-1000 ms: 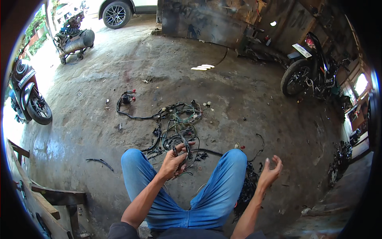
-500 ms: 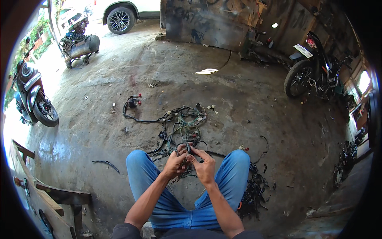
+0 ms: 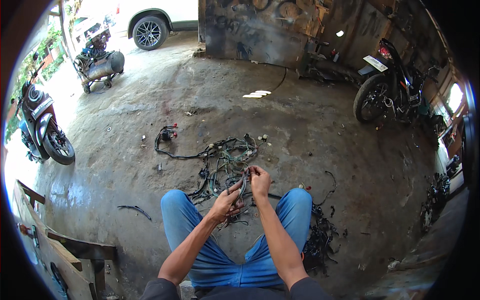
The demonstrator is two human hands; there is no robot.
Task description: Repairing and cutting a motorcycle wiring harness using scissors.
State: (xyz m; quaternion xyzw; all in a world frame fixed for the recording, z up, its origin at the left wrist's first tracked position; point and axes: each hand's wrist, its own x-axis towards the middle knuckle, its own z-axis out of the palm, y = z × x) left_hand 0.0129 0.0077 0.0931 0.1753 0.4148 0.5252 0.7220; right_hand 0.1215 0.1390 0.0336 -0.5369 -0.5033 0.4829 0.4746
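A tangled wiring harness (image 3: 220,150) with dark and green wires and pale connectors lies on the concrete between and beyond my blue-jeaned knees. My left hand (image 3: 227,202) grips a bundle of its wires, raised between the knees. Just above and right of it, my right hand (image 3: 260,181) pinches the upper part of the same bundle; the fingertips are too small to show exactly which strand. A black connector block with red plugs (image 3: 167,134) sits at the harness's far end. A loose black wire piece (image 3: 134,209) lies left of my left knee.
A wooden bench (image 3: 75,240) is at lower left, black stripped scraps (image 3: 322,237) beside my right knee. Motorbikes (image 3: 45,130) (image 3: 380,95) stand left and right, an air compressor (image 3: 97,70) and white car (image 3: 160,20) behind. A stained metal wall (image 3: 250,35) closes the back.
My right hand has come in from the right to join my left on the wire bundle, then moved upward along it. My left hand still grips the bundle.
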